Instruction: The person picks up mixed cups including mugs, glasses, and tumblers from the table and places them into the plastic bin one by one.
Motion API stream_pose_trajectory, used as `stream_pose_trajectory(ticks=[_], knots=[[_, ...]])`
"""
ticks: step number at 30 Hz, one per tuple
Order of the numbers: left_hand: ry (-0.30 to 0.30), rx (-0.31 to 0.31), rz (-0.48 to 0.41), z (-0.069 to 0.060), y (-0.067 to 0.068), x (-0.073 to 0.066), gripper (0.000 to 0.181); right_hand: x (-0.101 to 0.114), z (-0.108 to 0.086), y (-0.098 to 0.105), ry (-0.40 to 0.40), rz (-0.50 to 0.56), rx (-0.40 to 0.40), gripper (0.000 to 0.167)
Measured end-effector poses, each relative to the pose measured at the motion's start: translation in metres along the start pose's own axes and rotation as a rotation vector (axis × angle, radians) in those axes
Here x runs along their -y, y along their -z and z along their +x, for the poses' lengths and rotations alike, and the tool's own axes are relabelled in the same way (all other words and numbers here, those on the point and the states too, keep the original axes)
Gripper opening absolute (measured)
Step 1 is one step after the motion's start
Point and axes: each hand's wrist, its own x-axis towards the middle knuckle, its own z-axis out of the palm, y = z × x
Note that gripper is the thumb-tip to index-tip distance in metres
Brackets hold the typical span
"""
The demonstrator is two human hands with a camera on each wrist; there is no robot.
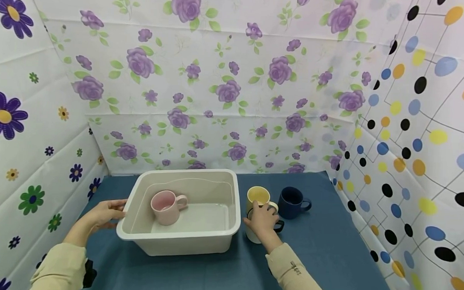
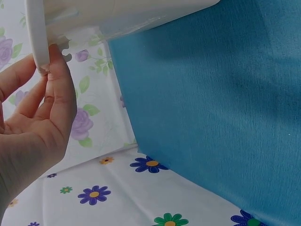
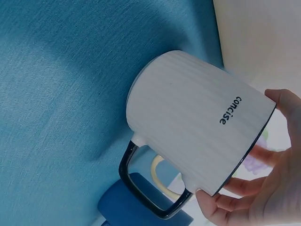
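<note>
A cream plastic tub [image 1: 182, 236] stands on the blue table, with a pink mug [image 1: 165, 209] inside at its left. My left hand [image 1: 101, 215] pinches the tub's left rim; in the left wrist view the thumb and fingers of that hand [image 2: 44, 115] are at the tub's edge [image 2: 38, 37]. Right of the tub, my right hand [image 1: 263, 223] is over a white mug [image 1: 253, 236]. The right wrist view shows this hand [image 3: 270, 188] gripping the rim of the white mug [image 3: 193, 113], which has a black handle and the word "concise".
Behind the white mug stands a yellow mug [image 1: 258, 193], and to its right a navy mug [image 1: 290, 203] with its handle pointing right. Patterned sheets hang at the back [image 1: 203, 97], left [image 1: 43, 155] and right [image 1: 427, 169] of the blue table [image 1: 320, 250].
</note>
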Motion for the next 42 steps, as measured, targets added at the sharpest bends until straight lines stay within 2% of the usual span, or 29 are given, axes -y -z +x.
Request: stream_pose_trajectory(ticks=[4, 11, 21, 32, 42], knots=[[0.002, 0.006, 0.005, 0.000, 0.001, 0.000, 0.067, 0.000, 0.001, 0.003, 0.014, -0.033, 0.014, 0.062], [0.003, 0.012, 0.006, 0.001, 0.001, -0.001, 0.067, -0.002, 0.002, 0.009, 0.037, -0.063, 0.057, 0.061], [0.007, 0.009, 0.009, 0.001, 0.000, -0.002, 0.067, -0.002, 0.002, 0.017, 0.091, -0.043, 0.087, 0.060], [0.006, -0.003, 0.008, 0.000, 0.001, -0.002, 0.065, -0.006, 0.010, 0.056, 0.178, 0.043, 0.140, 0.048], [0.006, 0.000, 0.010, -0.001, 0.000, -0.003, 0.066, -0.008, 0.022, 0.086, 0.220, 0.042, 0.185, 0.056]])
